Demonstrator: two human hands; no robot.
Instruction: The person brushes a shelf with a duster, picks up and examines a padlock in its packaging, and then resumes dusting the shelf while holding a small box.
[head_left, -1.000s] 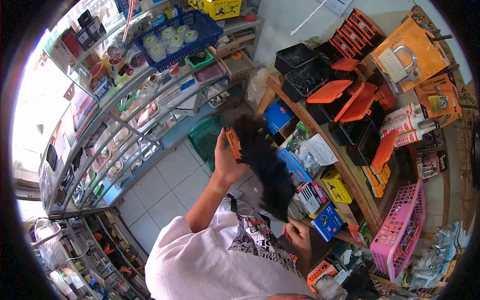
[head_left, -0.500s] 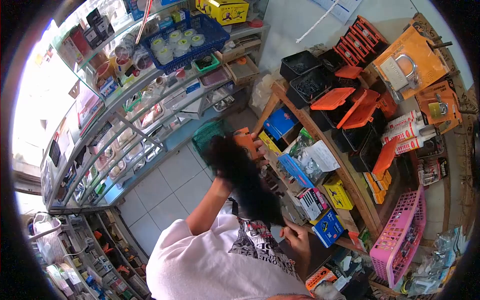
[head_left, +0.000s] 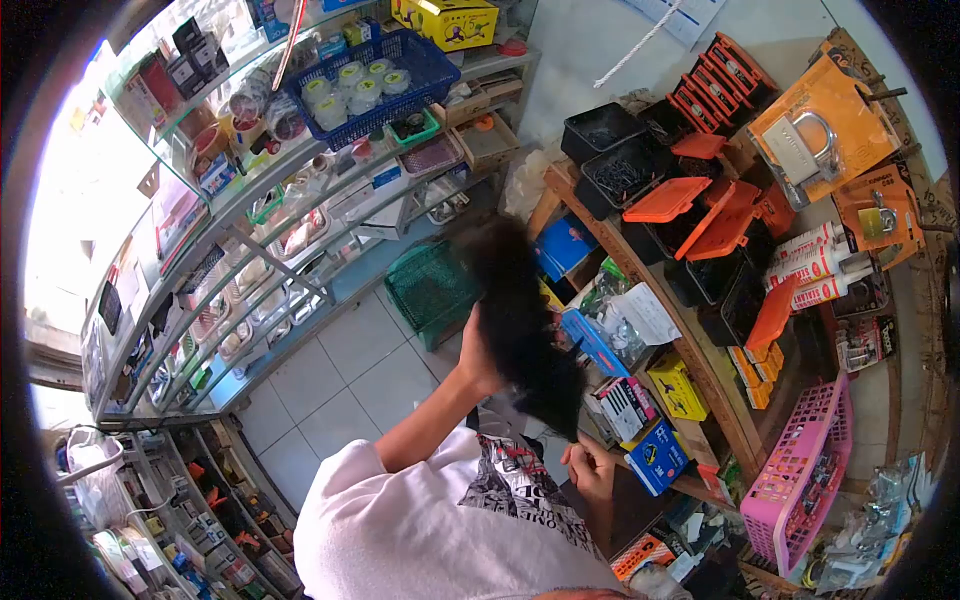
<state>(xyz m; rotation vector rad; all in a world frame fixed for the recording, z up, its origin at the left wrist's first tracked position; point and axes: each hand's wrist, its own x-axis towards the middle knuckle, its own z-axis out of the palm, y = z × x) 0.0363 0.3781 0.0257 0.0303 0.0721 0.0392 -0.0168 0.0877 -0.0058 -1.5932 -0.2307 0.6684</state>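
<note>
A black feather duster (head_left: 530, 330), blurred by motion, slants across the middle of the view. My right hand (head_left: 592, 468) is closed around its narrow lower end, close to my shirt. My left hand (head_left: 480, 352) is raised at the duster's left side, with part of the hand showing. Its fingers are behind the black feathers, so whatever it may hold is hidden. Just beyond the left hand, a green plastic basket (head_left: 430, 285) stands on the tiled floor.
Wooden shelving (head_left: 700, 380) with small boxes and black bins (head_left: 610, 175) runs close on my right. A pink basket (head_left: 800, 480) is lower right. On the left is a glass display counter with metal rails (head_left: 270, 265), a blue basket (head_left: 375, 90) on top.
The duster has swung up and to the right, and my left hand has moved right and up. The orange packet seen in my left fingers before is now out of sight behind the duster.
</note>
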